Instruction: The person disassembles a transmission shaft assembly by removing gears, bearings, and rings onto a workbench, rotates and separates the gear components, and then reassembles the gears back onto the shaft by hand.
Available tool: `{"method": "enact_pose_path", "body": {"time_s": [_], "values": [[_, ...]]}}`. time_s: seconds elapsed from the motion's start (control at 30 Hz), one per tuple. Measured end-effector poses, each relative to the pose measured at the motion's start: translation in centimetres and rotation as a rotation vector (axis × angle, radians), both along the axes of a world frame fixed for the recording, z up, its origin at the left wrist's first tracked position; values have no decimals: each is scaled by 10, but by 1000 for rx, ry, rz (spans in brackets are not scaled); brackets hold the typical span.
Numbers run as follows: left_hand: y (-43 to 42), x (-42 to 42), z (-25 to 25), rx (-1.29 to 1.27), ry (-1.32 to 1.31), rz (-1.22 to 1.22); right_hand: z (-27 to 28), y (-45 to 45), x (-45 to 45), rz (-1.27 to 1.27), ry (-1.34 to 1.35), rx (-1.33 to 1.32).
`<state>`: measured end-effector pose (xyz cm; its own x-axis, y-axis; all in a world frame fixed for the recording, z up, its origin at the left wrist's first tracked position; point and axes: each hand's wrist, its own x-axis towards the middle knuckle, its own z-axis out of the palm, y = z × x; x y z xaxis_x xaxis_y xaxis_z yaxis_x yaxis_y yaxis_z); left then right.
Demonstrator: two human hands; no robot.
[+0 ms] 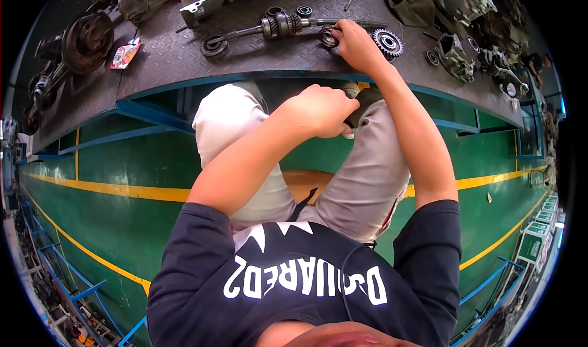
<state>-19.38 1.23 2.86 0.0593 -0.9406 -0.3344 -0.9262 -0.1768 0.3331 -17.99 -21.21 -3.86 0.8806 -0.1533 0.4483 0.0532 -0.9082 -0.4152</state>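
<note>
My right hand [355, 44] reaches onto the metal bench, its fingers closed on a dark ring-shaped part [329, 37] that looks like a bearing or synchro ring. Just right of that hand lies a toothed gear [388, 42], partly over another round part. To its left, a gear shaft [282, 26] lies across the bench, its left end by a bearing [214, 46]. A small bearing [304, 10] sits behind the shaft. My left hand [320, 111] hovers over my lap near the right knee, fingers curled; anything inside them is hidden.
Gearbox housings [454, 56] and other castings crowd the bench's right side. On the left stand a hub-like drum [87, 42] and a red-and-white packet [125, 54]. A dark cloth [409, 5] lies at the back. The bench's blue frame [153, 115] runs in front of my knees.
</note>
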Motion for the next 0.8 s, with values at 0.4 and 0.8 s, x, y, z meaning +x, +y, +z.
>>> {"method": "enact_pose_path", "body": {"time_s": [0.4,0.8], "values": [[-2,-3,-1,-16,0,-13,-2,-2,-3,-85,8,-513],[26,20,-44,-804,101,233,-13,-34,36,-169,153,-622]]}}
